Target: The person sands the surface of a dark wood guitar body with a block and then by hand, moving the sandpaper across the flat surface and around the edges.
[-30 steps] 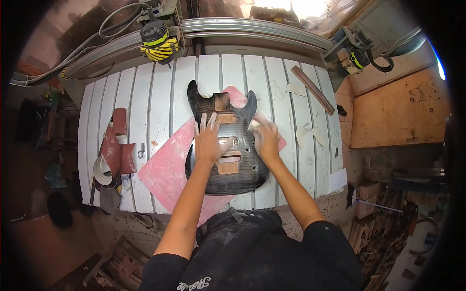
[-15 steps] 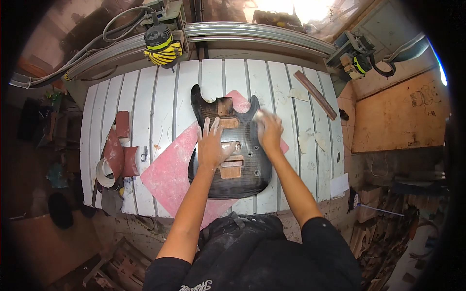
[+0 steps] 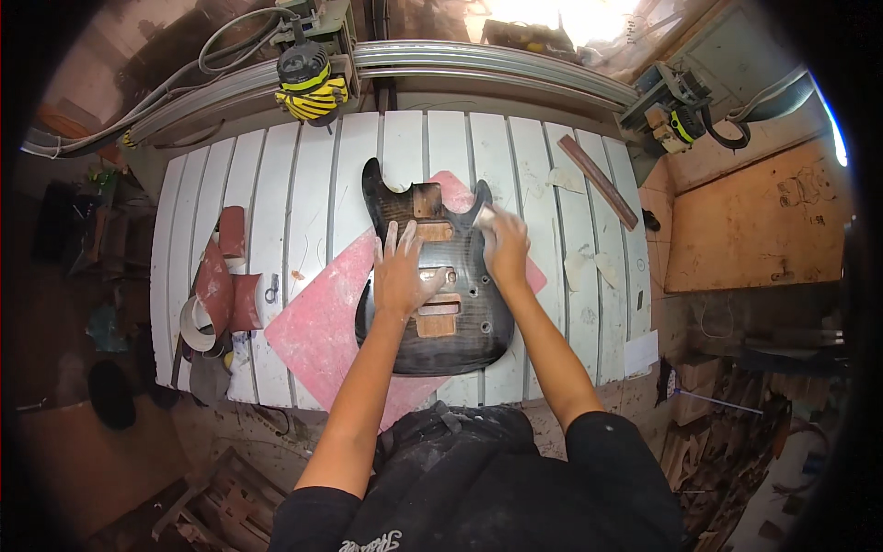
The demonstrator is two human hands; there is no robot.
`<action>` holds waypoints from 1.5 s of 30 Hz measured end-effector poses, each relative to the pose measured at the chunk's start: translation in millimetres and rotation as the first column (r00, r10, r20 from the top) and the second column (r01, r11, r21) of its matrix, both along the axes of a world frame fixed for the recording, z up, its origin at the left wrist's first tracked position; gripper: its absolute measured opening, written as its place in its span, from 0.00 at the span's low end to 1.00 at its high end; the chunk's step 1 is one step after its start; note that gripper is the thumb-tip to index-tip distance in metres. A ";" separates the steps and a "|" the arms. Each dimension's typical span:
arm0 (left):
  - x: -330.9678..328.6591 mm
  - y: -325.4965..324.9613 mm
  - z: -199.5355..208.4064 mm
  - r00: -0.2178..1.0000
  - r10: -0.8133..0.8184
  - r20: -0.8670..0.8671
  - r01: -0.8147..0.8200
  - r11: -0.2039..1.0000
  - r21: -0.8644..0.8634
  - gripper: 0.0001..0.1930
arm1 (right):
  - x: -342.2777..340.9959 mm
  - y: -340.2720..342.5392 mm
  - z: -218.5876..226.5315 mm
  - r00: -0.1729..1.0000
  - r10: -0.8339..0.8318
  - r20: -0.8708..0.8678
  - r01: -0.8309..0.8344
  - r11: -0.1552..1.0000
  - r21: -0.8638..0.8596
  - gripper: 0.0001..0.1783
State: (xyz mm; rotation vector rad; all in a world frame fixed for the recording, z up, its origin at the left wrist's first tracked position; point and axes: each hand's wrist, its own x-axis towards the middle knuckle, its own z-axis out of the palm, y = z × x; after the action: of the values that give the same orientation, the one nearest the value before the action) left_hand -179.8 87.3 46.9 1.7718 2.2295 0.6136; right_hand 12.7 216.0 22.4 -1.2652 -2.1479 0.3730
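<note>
A dark-stained electric guitar body lies flat, its bare wood cavities facing up, over a pink dusty cloth. My left hand rests on its left side, fingers spread and dusted white. At the upper right horn, my right hand presses a small pale piece of sandpaper against the edge. Its fingers are bent round the piece and partly blurred, so only a corner of it shows.
The white slatted table carries rolled red sandpaper and a tape-like ring on the left. A brown wooden strip and pale scraps lie on the right. A metal rail with power tools spans the back.
My right hand has shifted slightly left and up along the horn's edge with the sandpaper. My left hand stays put on the guitar body.
</note>
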 end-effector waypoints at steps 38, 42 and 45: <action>-6.5 -3.3 5.2 0.999 0.001 -0.035 -0.002 0.999 -0.035 0.40 | 1.6 -57.4 11.3 0.993 0.120 0.009 -0.118 0.989 -0.087 0.09; -3.5 -1.6 -0.6 1.000 -0.010 -0.017 0.009 1.000 -0.004 0.40 | -9.0 -36.4 9.8 1.000 0.017 0.007 -0.017 0.999 -0.030 0.10; -8.1 -5.3 2.3 1.000 0.017 -0.004 -0.017 0.999 -0.030 0.40 | 16.9 -83.3 5.4 0.988 0.154 0.029 -0.150 0.981 -0.126 0.10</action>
State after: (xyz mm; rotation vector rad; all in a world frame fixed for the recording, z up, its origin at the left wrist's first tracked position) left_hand -187.8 82.0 49.3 1.7429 2.2461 0.5783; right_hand 29.5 132.7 27.8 -1.1862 -2.2923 0.5578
